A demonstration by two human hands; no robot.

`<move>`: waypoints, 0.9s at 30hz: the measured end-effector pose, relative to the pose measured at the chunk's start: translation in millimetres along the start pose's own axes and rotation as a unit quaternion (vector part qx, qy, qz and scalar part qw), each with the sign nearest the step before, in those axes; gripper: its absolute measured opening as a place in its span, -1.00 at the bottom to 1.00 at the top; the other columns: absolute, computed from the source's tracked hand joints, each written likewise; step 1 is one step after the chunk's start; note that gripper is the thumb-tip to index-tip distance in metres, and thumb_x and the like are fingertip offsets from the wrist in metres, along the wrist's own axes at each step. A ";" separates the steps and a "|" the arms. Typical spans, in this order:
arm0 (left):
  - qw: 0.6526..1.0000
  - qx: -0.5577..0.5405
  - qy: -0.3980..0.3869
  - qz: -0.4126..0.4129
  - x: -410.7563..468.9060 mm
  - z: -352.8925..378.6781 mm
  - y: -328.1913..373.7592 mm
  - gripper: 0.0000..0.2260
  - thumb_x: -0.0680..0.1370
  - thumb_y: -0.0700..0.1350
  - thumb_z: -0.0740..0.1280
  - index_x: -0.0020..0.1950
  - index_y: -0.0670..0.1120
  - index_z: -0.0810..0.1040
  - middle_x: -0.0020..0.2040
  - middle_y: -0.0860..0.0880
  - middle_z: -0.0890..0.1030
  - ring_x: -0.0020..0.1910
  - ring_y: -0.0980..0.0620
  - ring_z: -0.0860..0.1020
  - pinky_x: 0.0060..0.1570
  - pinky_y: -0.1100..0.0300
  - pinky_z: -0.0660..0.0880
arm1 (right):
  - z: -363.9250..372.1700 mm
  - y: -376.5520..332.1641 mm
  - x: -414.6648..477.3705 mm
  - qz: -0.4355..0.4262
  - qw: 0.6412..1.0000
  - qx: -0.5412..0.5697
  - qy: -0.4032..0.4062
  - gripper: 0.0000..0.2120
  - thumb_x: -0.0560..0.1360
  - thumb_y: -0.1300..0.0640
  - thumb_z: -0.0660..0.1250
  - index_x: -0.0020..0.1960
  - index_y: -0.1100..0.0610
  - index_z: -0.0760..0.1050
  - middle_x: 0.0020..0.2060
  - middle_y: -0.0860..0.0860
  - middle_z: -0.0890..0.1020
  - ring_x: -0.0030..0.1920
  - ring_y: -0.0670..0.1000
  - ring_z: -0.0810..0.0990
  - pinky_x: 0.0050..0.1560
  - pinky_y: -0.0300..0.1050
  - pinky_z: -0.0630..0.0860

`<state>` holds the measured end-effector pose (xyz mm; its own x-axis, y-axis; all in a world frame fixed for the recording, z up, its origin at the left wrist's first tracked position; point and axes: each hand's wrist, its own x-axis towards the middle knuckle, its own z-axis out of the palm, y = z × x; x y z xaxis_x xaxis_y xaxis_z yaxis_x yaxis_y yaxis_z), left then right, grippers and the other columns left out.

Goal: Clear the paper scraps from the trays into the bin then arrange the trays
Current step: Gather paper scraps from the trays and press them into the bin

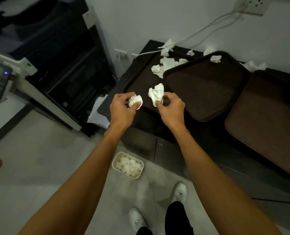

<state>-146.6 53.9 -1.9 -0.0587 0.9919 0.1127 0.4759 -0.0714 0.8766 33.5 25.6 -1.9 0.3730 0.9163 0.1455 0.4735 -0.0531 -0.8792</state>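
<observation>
Curled round a crumpled paper scrap (136,101), the left grip (122,106) holds it just above the near edge of the left tray (137,82). Close beside it, the right grip (170,107) pinches a second, looser scrap (156,94) between thumb and fingers. More scraps (164,65) lie at the far end of that tray. A middle tray (205,85) overlaps its right side and carries one small scrap (215,58) near its far edge. A third tray (266,116) sits to the right. All three rest on a dark desk (127,78), with further scraps (168,47) along the back by the wall. On the floor below the hands stands a small pale bin (114,164) holding white scraps, near the person's white shoes (180,191). A large printer (56,56) stands to the left.
</observation>
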 end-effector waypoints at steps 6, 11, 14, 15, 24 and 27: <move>0.999 -0.006 0.025 -0.034 -33.8 -59.4 -31.2 -0.68 0.49 -0.08 0.55 0.23 -0.01 0.66 0.20 0.04 0.56 0.05 0.17 0.62 0.07 0.34 0.58 | 46.5 -25.0 -38.2 -0.013 0.999 0.000 -0.037 -0.81 0.47 0.25 0.49 0.08 0.14 0.66 -0.05 0.03 0.64 -0.14 -0.14 0.57 -0.14 -0.51 0.40; 0.996 -0.018 0.045 -0.071 -47.6 -85.6 -54.0 -0.69 0.49 -0.07 0.55 0.21 -0.03 0.67 0.12 0.01 0.65 -0.04 0.19 0.62 -0.11 0.49 0.52 | 74.5 -35.9 -57.7 -0.024 0.997 -0.003 -0.068 -0.81 0.48 0.25 0.49 0.10 0.16 0.66 0.00 0.03 0.64 -0.10 -0.13 0.61 -0.14 -0.52 0.43; 0.995 -0.017 0.054 -0.082 -51.4 -93.9 -64.7 -0.69 0.49 -0.08 0.54 0.22 -0.04 0.66 0.12 0.00 0.65 -0.06 0.20 0.61 -0.16 0.55 0.47 | 85.6 -41.3 -62.8 -0.030 0.996 0.002 -0.085 -0.82 0.49 0.27 0.49 0.09 0.17 0.66 0.00 0.02 0.63 -0.13 -0.19 0.60 -0.16 -0.52 0.43; 0.995 -0.015 0.059 -0.084 -52.8 -95.6 -67.8 -0.69 0.49 -0.08 0.54 0.22 -0.04 0.66 0.13 0.00 0.65 -0.07 0.20 0.60 -0.17 0.55 0.46 | 88.9 -42.4 -64.4 -0.031 0.995 0.003 -0.091 -0.82 0.50 0.28 0.48 0.09 0.17 0.65 0.00 0.02 0.63 -0.13 -0.20 0.59 -0.17 -0.53 0.43; 0.980 -0.030 0.102 -0.169 -67.1 -92.1 -118.0 -0.69 0.52 -0.11 0.53 0.25 -0.07 0.64 0.11 0.00 0.66 -0.03 0.17 0.62 -0.18 0.55 0.48 | 133.7 -22.0 -76.5 -0.016 0.984 0.014 -0.177 -0.79 0.50 0.30 0.49 0.13 0.17 0.66 0.02 -0.04 0.59 -0.08 -0.12 0.65 -0.09 -0.42 0.57; 0.970 -0.019 0.106 -0.216 -78.0 -82.5 -141.3 -0.69 0.53 -0.10 0.51 0.26 -0.05 0.63 0.07 0.04 0.66 -0.07 0.19 0.61 -0.21 0.53 0.46 | 150.9 -1.2 -88.4 -0.017 0.976 -0.004 -0.217 -0.79 0.51 0.31 0.48 0.13 0.18 0.66 0.02 -0.05 0.58 -0.05 -0.07 0.66 -0.05 -0.38 0.59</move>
<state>-281.7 -22.1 -95.9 -0.4259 0.8868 -0.1797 0.3338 0.3386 0.8797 -120.4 4.5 -82.2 -0.0159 0.9993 -0.0339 0.4864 -0.0219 -0.8735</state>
